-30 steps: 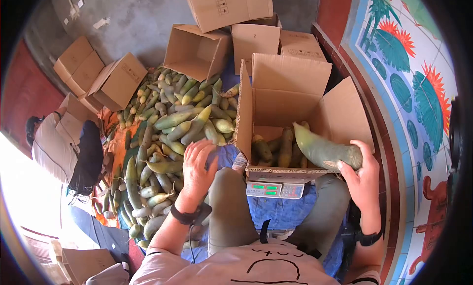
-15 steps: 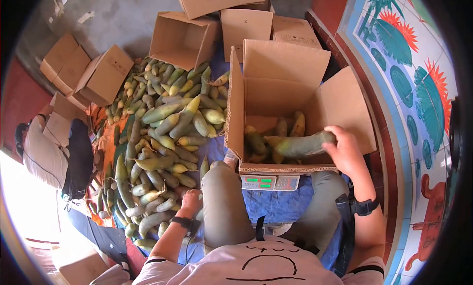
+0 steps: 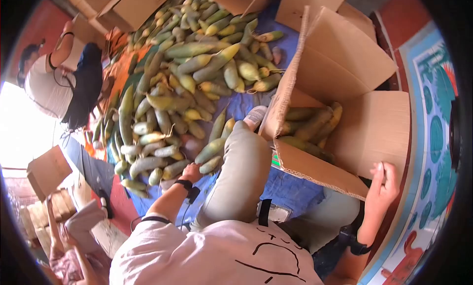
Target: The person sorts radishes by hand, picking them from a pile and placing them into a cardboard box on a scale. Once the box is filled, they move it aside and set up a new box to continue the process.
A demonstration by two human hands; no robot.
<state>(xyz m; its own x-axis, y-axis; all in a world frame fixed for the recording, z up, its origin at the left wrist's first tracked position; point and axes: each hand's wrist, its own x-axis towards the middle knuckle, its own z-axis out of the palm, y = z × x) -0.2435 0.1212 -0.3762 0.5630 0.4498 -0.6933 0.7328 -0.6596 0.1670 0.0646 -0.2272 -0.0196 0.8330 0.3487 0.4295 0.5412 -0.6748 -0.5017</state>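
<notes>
- Evidently the blue sheet (image 3: 295,189) is there to keep produce off the floor; it runs beneath the seated person's legs and part of the heap.
- The heap of long green radishes (image 3: 192,92) spreads ahead and to the left, its near edge beside the left knee, probably so that it can be reached without standing.
- An open cardboard box (image 3: 320,169) stands to the right of that knee, its flaps splayed outward, which leaves the mouth wide.
- Several radishes inside the box (image 3: 315,124) lie roughly alongside one another, gathered toward its left part.
- The right hand (image 3: 384,181) is raised beside the box's right flap (image 3: 377,132), fingers loosely curled around nothing — whether it touches the cardboard, I cannot tell.
- The left hand (image 3: 191,172) is low at the heap's near edge, right by some radishes; its fingers are too obscured to say whether they grip one.
- A green display (image 3: 275,160) peeks out at the box's lower corner — presumably a scale placed underneath to bear its load.
</notes>
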